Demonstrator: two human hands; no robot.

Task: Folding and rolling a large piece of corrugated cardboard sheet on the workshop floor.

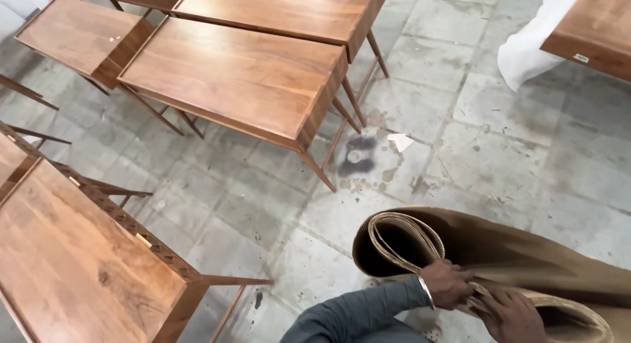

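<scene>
Head view: both hands grip a roll of corrugated cardboard above a tiled floor.

We see the left hand, in a grey sleeve with a metal bangle, with fingers curled and pinching the loose layered edge of the corrugated cardboard roll. The right hand clamps the same edge just beside it, fingers pressed together over the layers. The roll sits at lower right, its open coiled end facing left, over the stained stone floor. Wooden tables stand well apart at upper left; another wooden table is near at lower left. We judge that a slackened pinch could let the springy coil unwind, and a swing leftward could strike the near table.
</scene>
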